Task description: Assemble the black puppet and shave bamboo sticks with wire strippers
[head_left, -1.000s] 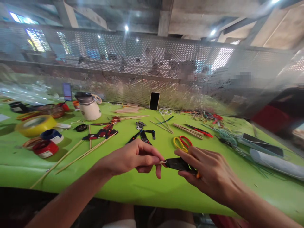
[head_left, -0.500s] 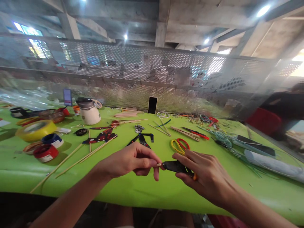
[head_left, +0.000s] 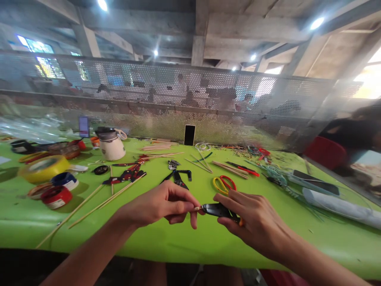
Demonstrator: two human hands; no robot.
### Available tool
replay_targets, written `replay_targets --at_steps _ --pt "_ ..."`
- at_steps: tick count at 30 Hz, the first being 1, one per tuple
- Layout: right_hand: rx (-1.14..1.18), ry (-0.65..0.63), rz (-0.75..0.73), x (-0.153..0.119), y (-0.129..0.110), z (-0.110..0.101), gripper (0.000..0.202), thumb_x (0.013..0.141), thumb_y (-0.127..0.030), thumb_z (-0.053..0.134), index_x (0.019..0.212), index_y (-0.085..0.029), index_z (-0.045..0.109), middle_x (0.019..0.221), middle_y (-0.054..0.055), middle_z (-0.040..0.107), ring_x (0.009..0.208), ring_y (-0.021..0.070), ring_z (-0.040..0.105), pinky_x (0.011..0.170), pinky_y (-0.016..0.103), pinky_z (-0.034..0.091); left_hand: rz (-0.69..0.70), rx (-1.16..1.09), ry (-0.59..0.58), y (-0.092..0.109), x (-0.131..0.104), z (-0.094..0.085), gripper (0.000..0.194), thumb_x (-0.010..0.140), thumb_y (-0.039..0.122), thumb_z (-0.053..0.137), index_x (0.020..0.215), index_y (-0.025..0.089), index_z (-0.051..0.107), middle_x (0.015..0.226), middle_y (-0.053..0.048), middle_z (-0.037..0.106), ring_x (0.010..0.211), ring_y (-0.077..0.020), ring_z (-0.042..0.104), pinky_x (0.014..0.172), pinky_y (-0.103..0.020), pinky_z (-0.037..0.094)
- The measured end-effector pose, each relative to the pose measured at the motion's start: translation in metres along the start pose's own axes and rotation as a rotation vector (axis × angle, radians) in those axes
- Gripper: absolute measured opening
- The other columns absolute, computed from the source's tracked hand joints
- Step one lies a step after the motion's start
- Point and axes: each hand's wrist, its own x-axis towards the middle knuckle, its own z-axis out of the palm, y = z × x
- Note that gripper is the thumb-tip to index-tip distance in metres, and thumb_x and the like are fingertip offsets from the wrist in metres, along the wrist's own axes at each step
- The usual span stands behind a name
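Between the thumb and fingers of my left hand point(head_left: 160, 204) is pinched a short pale stick point(head_left: 197, 208), its tip poking out to the right. My right hand point(head_left: 256, 216) is closed around black-jawed pliers point(head_left: 214, 210) with an orange handle end showing. Their jaw tips meet the end of the stick; whether they bite on it I cannot tell. Just beyond my hands lies a black jointed cut-out figure point(head_left: 177, 177). Red and yellow looped handles point(head_left: 228, 183) lie beyond my right hand, their other end hidden by it.
Left on the green table point(head_left: 184, 248) are a red-black figure point(head_left: 129, 174), long thin sticks point(head_left: 89, 212), tape rolls point(head_left: 56, 197) and a white jug point(head_left: 112, 146). A phone point(head_left: 189, 135) leans on the mesh screen. Rightward lie a red-black pen-like tool point(head_left: 244, 169), green strands point(head_left: 281, 180) and a white roll point(head_left: 333, 204).
The view has tilted up slightly. Both hands hold the same grip, with the stick and pliers tip to tip; little else differs.
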Motion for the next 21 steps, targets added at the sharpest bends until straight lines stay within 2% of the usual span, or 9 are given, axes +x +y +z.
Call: replay_targets --at_steps 6,15,21 --pt "-0.022 0.013 0.002 -0.0009 -0.0002 -0.0006 0.038 0.100 -0.044 0.047 0.121 -0.017 0.062 0.099 0.013 0.069 0.079 0.0211 0.068 0.065 0.031 0.052 0.009 0.016 -0.008 0.0001 0.0000 0.0008 0.024 0.093 0.030 0.061 0.100 0.010 0.072 0.084 -0.011 0.072 0.052 -0.0052 0.040 0.050 -0.021 0.030" --pt "-0.009 0.007 -0.009 -0.0009 -0.0011 -0.0035 0.036 0.099 -0.045 0.048 0.119 -0.017 0.062 0.091 0.010 0.068 0.076 0.0197 0.067 0.064 0.030 0.049 0.013 0.029 -0.002 0.0025 -0.0023 0.0028 0.025 0.094 0.033 0.061 0.100 0.011 0.072 0.083 -0.011 0.072 0.053 -0.0062 0.041 0.050 -0.021 0.031" --pt "-0.050 0.021 -0.029 -0.0019 0.0000 -0.0030 0.036 0.100 -0.044 0.047 0.118 -0.017 0.062 0.095 0.010 0.068 0.074 0.0202 0.066 0.061 0.031 0.048 0.006 0.042 -0.002 0.0015 -0.0023 0.0028 0.025 0.093 0.033 0.061 0.101 0.011 0.072 0.083 -0.010 0.072 0.053 -0.0060 0.041 0.051 -0.021 0.031"
